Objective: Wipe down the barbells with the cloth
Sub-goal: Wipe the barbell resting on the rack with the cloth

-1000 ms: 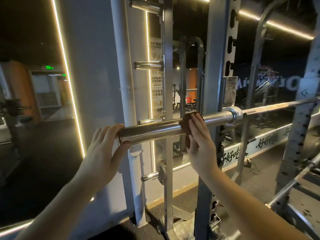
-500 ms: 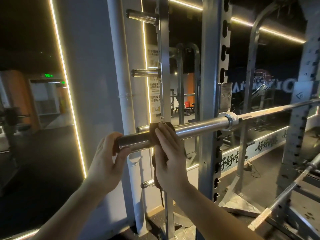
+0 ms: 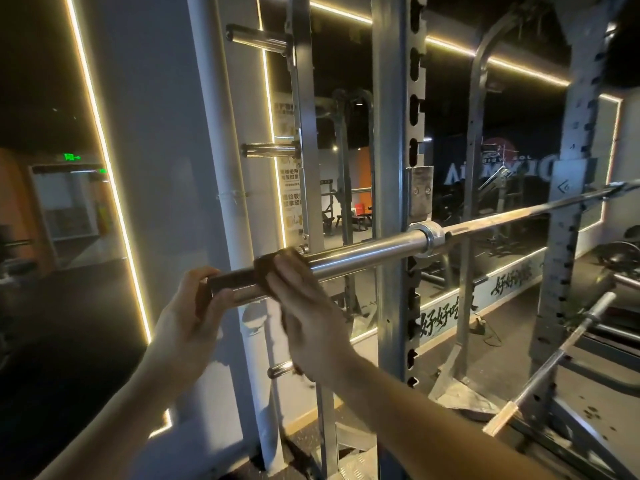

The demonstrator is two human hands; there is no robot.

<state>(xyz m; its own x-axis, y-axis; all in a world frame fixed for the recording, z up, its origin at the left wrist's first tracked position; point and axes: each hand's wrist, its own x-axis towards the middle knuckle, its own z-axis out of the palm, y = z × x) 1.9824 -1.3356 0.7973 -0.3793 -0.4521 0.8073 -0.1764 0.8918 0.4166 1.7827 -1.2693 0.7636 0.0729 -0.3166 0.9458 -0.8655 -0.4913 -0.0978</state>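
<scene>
Dim gym, rack upright (image 3: 388, 133) at 12 o'clock. Left hand (image 3: 187, 317) fingers curl round barbell (image 3: 363, 253) end, 9 o'clock of cloth (image 3: 272, 265); right hand (image 3: 306, 306) fingers, together, press cloth down

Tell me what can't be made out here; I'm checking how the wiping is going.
Head view:
- Cloth: mostly hidden under the right hand.
- Barbell, near end: covered by the left hand.
- Barbell, far end: cut off by the right edge.
- Wall poster: text too small and blurred.
</scene>
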